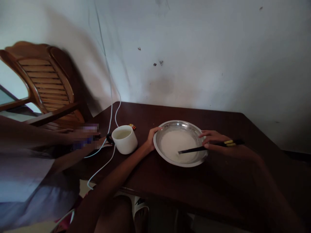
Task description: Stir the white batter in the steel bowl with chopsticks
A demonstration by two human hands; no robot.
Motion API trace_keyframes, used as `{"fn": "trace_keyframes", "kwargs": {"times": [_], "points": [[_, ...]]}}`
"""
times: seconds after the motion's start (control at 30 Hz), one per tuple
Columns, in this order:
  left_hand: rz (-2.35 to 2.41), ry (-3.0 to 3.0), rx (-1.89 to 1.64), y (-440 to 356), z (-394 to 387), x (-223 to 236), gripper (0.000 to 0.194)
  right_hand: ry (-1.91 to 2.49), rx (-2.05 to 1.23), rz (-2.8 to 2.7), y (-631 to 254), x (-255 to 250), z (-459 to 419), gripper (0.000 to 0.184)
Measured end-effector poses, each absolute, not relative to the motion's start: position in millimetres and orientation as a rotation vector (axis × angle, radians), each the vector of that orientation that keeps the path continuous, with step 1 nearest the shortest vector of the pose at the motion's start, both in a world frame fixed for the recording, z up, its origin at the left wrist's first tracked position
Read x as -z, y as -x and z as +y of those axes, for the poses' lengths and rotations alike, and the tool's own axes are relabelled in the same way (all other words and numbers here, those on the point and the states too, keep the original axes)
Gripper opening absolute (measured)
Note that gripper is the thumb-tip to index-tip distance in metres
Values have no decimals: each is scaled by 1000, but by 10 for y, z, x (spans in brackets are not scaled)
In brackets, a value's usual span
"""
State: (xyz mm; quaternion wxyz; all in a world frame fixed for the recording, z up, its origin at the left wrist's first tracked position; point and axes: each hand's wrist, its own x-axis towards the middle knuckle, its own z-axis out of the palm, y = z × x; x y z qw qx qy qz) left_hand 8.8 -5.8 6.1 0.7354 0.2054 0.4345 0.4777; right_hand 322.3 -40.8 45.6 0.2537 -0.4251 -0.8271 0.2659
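Note:
A wide metal bowl stands on the dark table, with an off-white, flour-like mass spread inside it. My left hand grips the bowl's left rim, thumb over the edge. At the right rim, my right hand holds black chopsticks with yellow bands near their upper end. Their tips rest in the off-white mass. Whether that mass is dry or wet I cannot tell. Left of my left forearm stands a white mug with a dark handle, holding some pale liquid.
White cables hang down the wall and cross the table beside the mug. Behind the mug lies a small orange-yellow wrapper. At the left, another person's arms reach over the table near a blurred object. A wooden chair stands behind them.

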Motion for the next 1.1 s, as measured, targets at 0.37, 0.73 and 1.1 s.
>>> {"fn": "trace_keyframes", "kwargs": {"times": [0.37,0.73,1.1], "points": [[965,-429,-1085,-100,-72,-99,21,1272,-719,-2161,-3420,-463,-367,42],[937,-432,-1057,-113,-90,-112,23,1296,-571,-2115,-3413,-449,-306,49],[931,-444,-1067,-103,-62,-74,21,1282,-535,-2097,-3298,-330,-247,54]]}}
